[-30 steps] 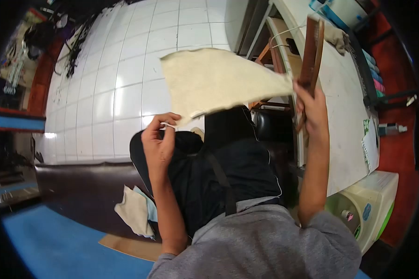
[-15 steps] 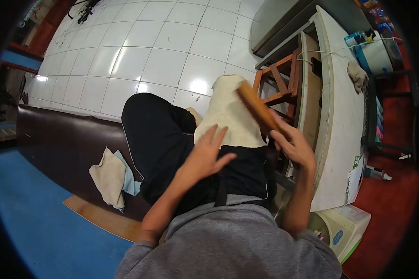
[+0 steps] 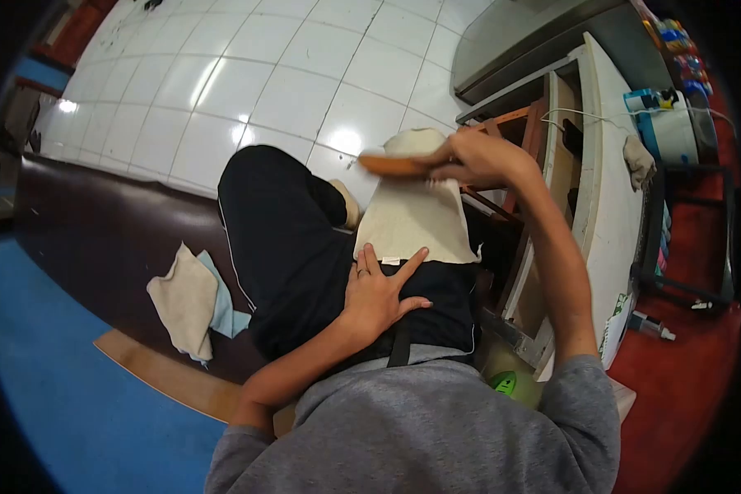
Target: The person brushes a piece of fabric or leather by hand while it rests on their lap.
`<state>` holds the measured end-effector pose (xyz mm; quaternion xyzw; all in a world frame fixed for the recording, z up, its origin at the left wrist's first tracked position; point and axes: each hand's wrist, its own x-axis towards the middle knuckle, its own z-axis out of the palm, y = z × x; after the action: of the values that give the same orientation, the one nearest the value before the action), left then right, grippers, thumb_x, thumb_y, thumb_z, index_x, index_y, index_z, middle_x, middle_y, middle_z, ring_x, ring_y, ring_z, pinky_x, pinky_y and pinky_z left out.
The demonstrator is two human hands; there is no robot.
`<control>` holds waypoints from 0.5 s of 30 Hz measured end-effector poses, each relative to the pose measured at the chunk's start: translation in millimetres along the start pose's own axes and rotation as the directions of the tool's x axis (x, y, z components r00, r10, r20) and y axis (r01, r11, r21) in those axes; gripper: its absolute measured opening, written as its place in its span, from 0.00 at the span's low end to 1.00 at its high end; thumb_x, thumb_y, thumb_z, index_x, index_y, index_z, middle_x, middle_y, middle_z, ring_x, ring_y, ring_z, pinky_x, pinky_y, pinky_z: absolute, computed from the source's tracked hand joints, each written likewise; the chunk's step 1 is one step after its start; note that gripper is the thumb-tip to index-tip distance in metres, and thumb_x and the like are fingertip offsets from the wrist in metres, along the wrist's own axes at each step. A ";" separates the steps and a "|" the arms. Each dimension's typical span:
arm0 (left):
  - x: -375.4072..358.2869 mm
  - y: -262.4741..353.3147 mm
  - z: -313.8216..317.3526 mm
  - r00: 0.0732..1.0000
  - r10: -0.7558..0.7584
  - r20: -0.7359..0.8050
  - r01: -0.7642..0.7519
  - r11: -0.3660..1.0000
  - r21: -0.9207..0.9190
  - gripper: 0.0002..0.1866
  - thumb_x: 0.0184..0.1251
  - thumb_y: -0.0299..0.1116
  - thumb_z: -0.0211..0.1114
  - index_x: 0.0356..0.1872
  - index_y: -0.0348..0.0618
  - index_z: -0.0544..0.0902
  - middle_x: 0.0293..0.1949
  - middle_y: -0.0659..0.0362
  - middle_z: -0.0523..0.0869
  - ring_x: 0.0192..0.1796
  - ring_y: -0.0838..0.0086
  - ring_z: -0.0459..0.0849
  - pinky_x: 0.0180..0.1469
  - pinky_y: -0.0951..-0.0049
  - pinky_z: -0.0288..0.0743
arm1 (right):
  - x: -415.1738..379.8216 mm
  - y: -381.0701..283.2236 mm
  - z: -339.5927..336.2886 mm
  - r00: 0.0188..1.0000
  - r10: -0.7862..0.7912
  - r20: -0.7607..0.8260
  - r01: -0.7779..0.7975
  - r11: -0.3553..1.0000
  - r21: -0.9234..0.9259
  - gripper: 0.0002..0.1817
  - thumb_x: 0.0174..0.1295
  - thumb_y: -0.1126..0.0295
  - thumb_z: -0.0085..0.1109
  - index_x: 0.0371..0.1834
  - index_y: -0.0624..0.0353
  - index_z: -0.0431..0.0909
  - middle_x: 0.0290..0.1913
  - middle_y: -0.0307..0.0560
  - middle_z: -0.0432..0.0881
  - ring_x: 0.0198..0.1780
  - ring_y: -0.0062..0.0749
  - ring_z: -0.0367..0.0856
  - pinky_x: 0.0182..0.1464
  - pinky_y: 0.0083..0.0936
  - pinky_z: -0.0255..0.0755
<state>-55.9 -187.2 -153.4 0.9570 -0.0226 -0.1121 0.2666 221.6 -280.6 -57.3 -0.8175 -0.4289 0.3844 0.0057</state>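
A cream cloth (image 3: 416,226) lies draped over my right thigh and knee, with a small white tag at its near edge. My left hand (image 3: 379,288) rests flat with fingers spread, its fingertips pressing on that near edge. In my right hand (image 3: 486,158) is a wooden brush (image 3: 395,166) with an orange-brown back, held by the handle across the far part of the cloth near the knee. Motion blurs the brush, and its bristles are mostly hidden on the underside.
On the dark brown bench (image 3: 107,239) to my left lie a beige cloth (image 3: 183,305) and a light blue cloth (image 3: 226,305). A white-topped table (image 3: 605,165) stands to my right, with a crumpled rag (image 3: 638,162) on it. White floor tiles (image 3: 296,99) stretch ahead.
My right hand has swung the brush forward and left, from the cloth's right side to across its far part. My left hand has shifted slightly back to the cloth's near edge.
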 end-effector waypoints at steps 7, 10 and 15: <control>4.8 -2.7 -4.4 0.998 -0.030 0.060 0.028 0.999 0.038 0.47 0.58 0.77 0.53 0.79 0.86 0.51 0.61 0.16 0.69 0.64 0.28 0.75 0.65 0.45 0.72 | 12.9 -9.3 2.4 0.978 0.207 0.014 -0.190 0.923 -0.336 0.18 0.64 0.61 0.65 0.58 0.39 0.85 0.37 0.58 0.87 0.42 0.51 0.86 0.41 0.44 0.78; 4.0 -4.1 -1.0 0.999 -0.036 0.015 0.036 0.999 0.004 0.47 0.58 0.76 0.54 0.79 0.86 0.52 0.60 0.16 0.70 0.63 0.29 0.76 0.65 0.45 0.72 | 25.2 -2.2 4.2 0.960 0.198 -0.200 -0.263 0.883 -0.388 0.18 0.64 0.61 0.63 0.57 0.41 0.85 0.37 0.57 0.86 0.41 0.53 0.86 0.40 0.47 0.78; 9.6 -4.0 -15.1 0.986 -0.064 0.152 0.071 0.997 -0.037 0.48 0.56 0.76 0.56 0.79 0.87 0.50 0.61 0.17 0.69 0.62 0.30 0.77 0.64 0.47 0.73 | 34.4 -12.6 -4.8 0.811 -0.265 0.522 0.170 0.960 0.223 0.20 0.67 0.58 0.64 0.62 0.40 0.83 0.40 0.50 0.89 0.35 0.41 0.83 0.40 0.33 0.74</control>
<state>-43.1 -177.1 -144.9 0.9402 -0.0078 -0.1933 0.2805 227.4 -246.8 -71.1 -0.6155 -0.4698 0.6327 -0.0050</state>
